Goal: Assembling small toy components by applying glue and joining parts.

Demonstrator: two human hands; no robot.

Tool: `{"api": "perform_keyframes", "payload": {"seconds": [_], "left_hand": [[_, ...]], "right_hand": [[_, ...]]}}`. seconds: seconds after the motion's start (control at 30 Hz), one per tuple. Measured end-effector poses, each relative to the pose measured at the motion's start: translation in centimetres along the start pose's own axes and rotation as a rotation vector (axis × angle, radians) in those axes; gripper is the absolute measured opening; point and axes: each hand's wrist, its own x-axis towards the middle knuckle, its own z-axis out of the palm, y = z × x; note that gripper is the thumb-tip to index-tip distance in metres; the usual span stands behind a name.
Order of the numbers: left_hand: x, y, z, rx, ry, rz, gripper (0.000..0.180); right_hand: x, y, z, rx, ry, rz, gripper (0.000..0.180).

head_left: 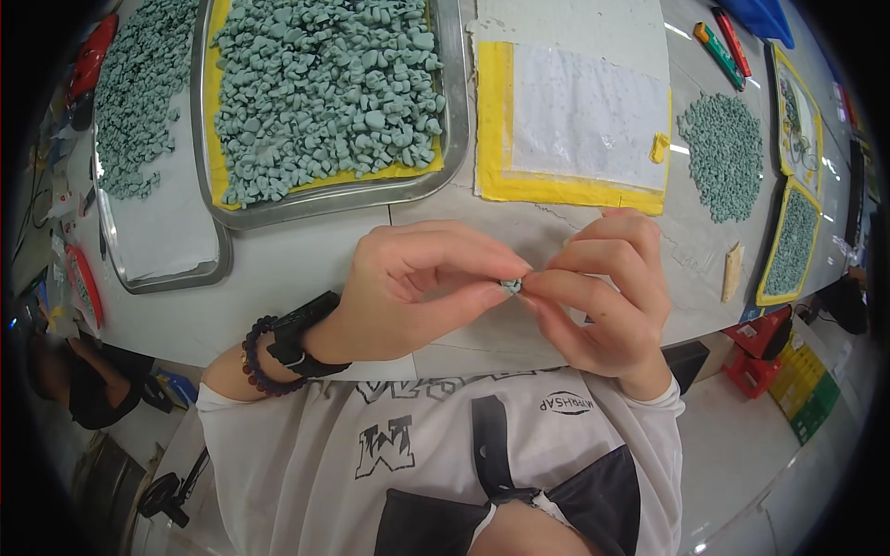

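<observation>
My left hand (408, 287) is closed in a pinch, thumb and forefinger on a small grey-green moulded piece (510, 285). Against the same piece, the thumb and forefinger of my right hand (607, 296) meet from the other side, its other fingers curled. Both hands are held close together above the near part of the table (436, 343). Most of the piece is covered by fingertips, so its exact shape is hard to make out. Beyond my hands, a metal tray (445, 176) edged inside with yellow holds a heap of similar grey-green pieces.
A white board with yellow tape edging (570, 195) lies ahead. To its right are a loose pile of pieces (723, 153), a green cutter (718, 56), a red cutter (732, 42) and yellow-edged trays (769, 287). Another metal tray (176, 278) stands at left, with pieces heaped in it.
</observation>
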Motion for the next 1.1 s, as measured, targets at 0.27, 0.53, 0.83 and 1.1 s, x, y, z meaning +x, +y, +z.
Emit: {"api": "perform_keyframes", "payload": {"seconds": [0.27,0.53,0.83,1.1], "left_hand": [[0.2,-0.1,-0.4,0.207,-0.052,0.127,0.027],[0.1,-0.3,-0.4,0.183,-0.031,0.120,0.029],[0.2,0.0,-0.2,0.232,-0.057,0.085,0.025],[0.1,-0.6,-0.3,0.116,0.009,0.052,0.022]], "right_hand": [[0.2,-0.2,-0.4,-0.054,-0.068,0.027,0.029],[0.1,-0.4,-0.2,-0.121,-0.059,0.023,0.028],[-0.6,-0.5,0.3,-0.209,-0.006,-0.015,0.024],[-2.8,-0.9,-5.3,-0.336,-0.018,0.160,0.041]]}}
